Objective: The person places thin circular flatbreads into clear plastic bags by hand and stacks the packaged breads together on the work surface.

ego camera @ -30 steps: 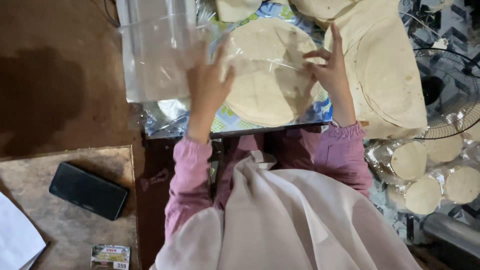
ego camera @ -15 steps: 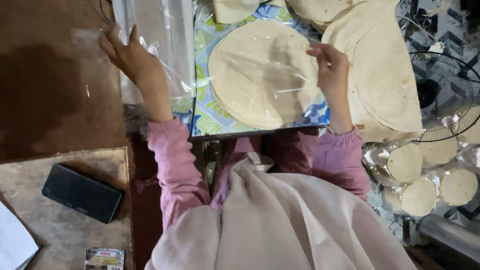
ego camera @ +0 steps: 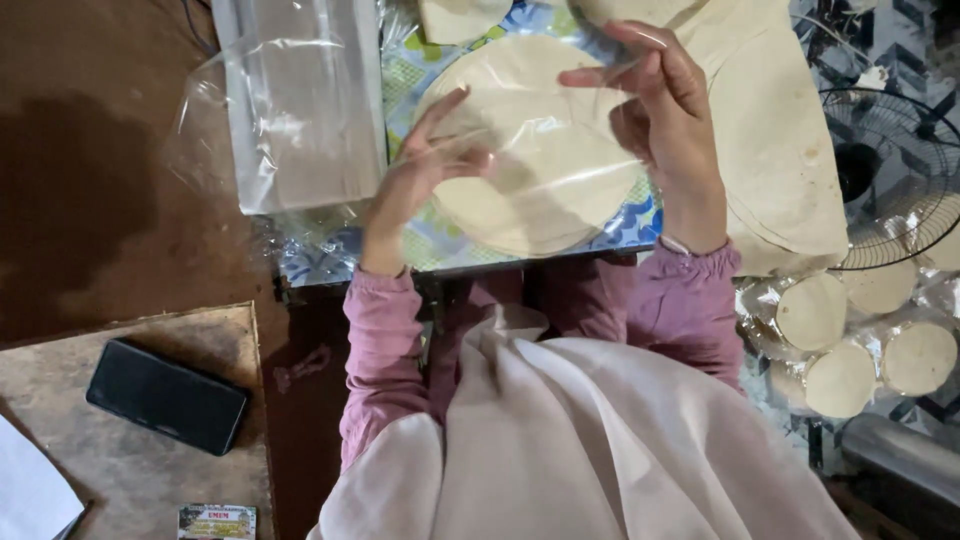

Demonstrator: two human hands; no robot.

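Observation:
A round pale flatbread (ego camera: 540,190) lies on a small table with a blue and green patterned cover (ego camera: 440,245). Above the flatbread a clear plastic sheet (ego camera: 545,120) is stretched between both hands. My left hand (ego camera: 415,180) pinches its left side, fingers pointing right. My right hand (ego camera: 670,110) is raised over the flatbread's right edge and grips the sheet's far corner. Both sleeves are pink.
A stack of clear plastic sheets (ego camera: 300,110) lies left of the flatbread. Large flatbreads (ego camera: 780,150) are piled to the right, by a wire fan (ego camera: 890,170). Small bagged round breads (ego camera: 840,340) sit lower right. A black phone (ego camera: 165,395) rests on a wooden board (ego camera: 120,470).
My left hand reached left to the plastic stack, then came back over the flatbread with a sheet. My right hand lifted off the flatbread and took hold of the sheet.

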